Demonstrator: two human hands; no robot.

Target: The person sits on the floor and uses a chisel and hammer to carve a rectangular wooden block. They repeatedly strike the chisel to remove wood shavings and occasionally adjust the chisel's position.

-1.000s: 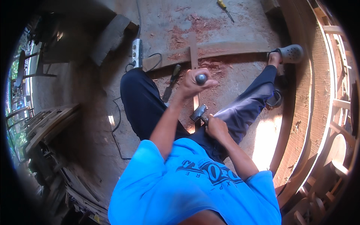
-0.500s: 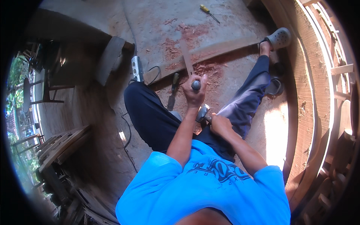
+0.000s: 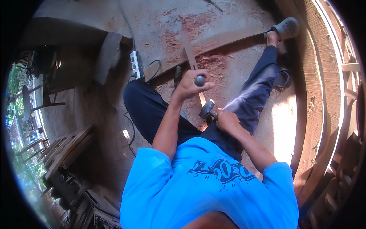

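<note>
My left hand [image 3: 186, 86] is closed around an upright tool whose dark, round-ended handle [image 3: 199, 80] points up at me; its working end is hidden beneath the fist. Under this hand a narrow wooden strip [image 3: 189, 53] runs from between my legs out over a board on the floor. My right hand [image 3: 228, 120] grips a hammer [image 3: 207, 109] low by my right thigh. The hammer's dark head lies close to the strip's near end; whether they touch I cannot tell. Left of the strip, partly hidden by my left arm, is another dark-handled tool [image 3: 177, 72].
Reddish wood shavings [image 3: 213, 63] cover the floor around the board [image 3: 228, 40]. A power strip [image 3: 136, 65] with cables lies by my left knee. A screwdriver [image 3: 216, 6] shows at the top edge. Thick timber [image 3: 310, 95] stands at right, stacked wood [image 3: 70, 149] at left.
My left hand has drawn back toward me and slightly left with its tool, uncovering the strip's near part. The hammer has shifted slightly right. The view has tilted, pushing the screwdriver partly out.
</note>
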